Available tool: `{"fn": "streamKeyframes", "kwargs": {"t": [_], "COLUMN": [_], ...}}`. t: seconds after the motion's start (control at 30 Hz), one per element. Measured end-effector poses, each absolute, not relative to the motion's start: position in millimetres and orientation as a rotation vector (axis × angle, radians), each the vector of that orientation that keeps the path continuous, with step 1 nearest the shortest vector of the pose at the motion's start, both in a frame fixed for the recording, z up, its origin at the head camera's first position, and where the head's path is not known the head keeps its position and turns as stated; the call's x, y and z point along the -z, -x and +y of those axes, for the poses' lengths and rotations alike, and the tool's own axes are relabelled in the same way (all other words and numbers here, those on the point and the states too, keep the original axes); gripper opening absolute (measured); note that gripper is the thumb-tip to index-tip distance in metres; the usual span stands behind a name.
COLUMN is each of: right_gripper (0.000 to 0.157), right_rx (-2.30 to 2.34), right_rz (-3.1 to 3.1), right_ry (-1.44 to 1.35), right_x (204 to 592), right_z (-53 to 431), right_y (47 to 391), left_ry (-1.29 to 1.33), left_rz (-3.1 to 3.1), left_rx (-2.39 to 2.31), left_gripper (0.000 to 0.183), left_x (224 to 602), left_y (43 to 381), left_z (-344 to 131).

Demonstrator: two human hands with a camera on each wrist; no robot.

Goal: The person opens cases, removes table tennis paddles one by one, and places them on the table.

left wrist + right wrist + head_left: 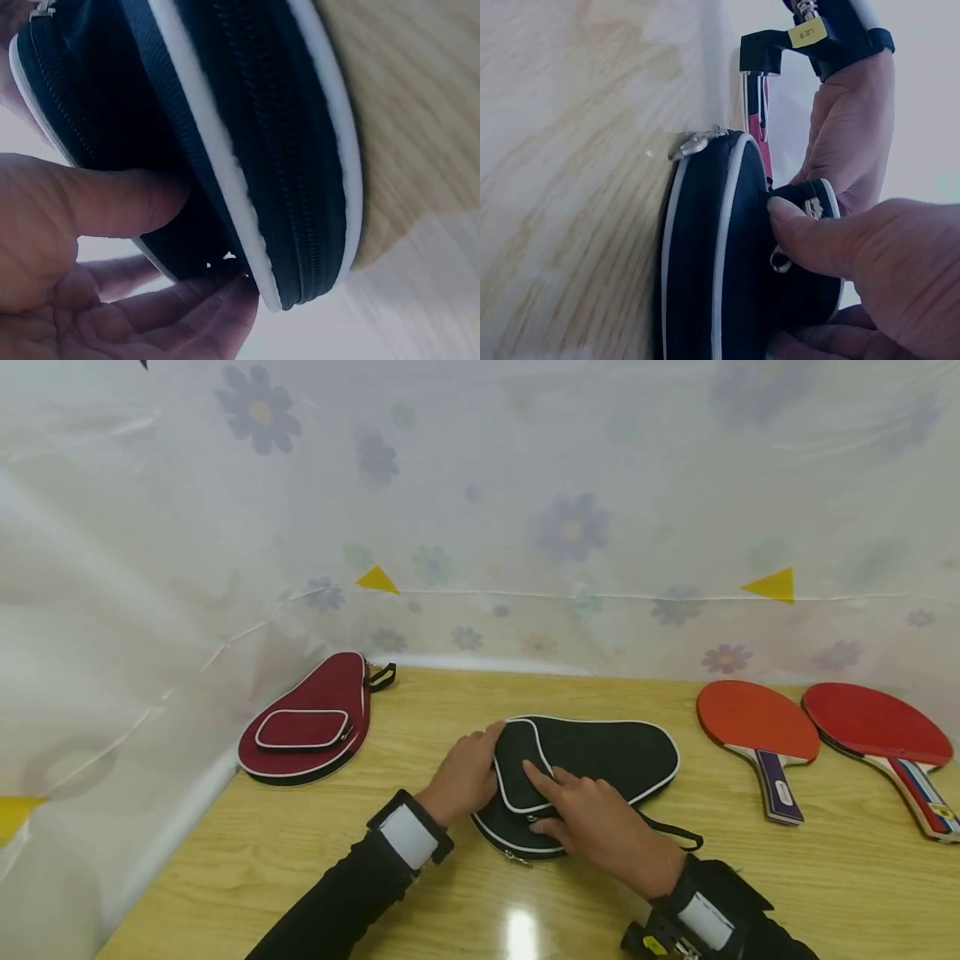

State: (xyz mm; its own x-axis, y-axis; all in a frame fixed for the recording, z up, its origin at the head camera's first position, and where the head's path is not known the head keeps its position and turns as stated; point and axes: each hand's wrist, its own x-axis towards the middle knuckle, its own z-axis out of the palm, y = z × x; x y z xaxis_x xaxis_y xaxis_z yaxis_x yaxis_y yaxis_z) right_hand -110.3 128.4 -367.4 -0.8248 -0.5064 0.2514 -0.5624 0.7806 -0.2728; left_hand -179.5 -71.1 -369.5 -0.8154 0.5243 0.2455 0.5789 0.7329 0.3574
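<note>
A black table tennis paddle case (611, 752) with white piping lies on the table, its wide end toward the left. My left hand (465, 777) grips the left side of its raised front pocket (517, 772), thumb and fingers on either side in the left wrist view. From the right, my right hand (600, 818) holds the same pocket, the index finger lying across its face. The right thumb (810, 236) presses the pocket's edge, close to a small metal zipper pull (780, 260). Another zipper pull (517, 858) hangs at the case's near rim.
A dark red paddle case (303, 768) lies at the back left of the wooden table (420, 902). On the right are an orange-red paddle (757, 718) and a red paddle (873, 718) with a striped handle. A flowered plastic sheet (480, 510) rises behind the table.
</note>
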Motion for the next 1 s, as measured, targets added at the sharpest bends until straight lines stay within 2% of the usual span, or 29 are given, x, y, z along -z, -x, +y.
{"fn": "streamKeyframes", "kwargs": {"t": [0.5,0.77,1.0], "right_gripper": [0.069,0.069,0.070], "right_rx": [-0.575,-0.559,-0.590], "right_rz": [-2.856,-2.825,-2.853], "right_ry": [-0.897,-0.908,-0.839], "right_x": [367.4,366.3,366.1], "right_z": [123.9,119.0,112.1], "right_y": [111.6,111.3,112.0], "left_ry": [1.129,1.232,1.306], "left_rz": [-2.882,-2.903,-2.893], "left_rx": [0.630,0.665,0.669], "left_gripper": [0.055,0.064,0.058], "left_x": [371.7,369.2,366.9], "left_y": [208.2,221.0,228.4], "left_z": [-69.6,-74.9,-76.4]}}
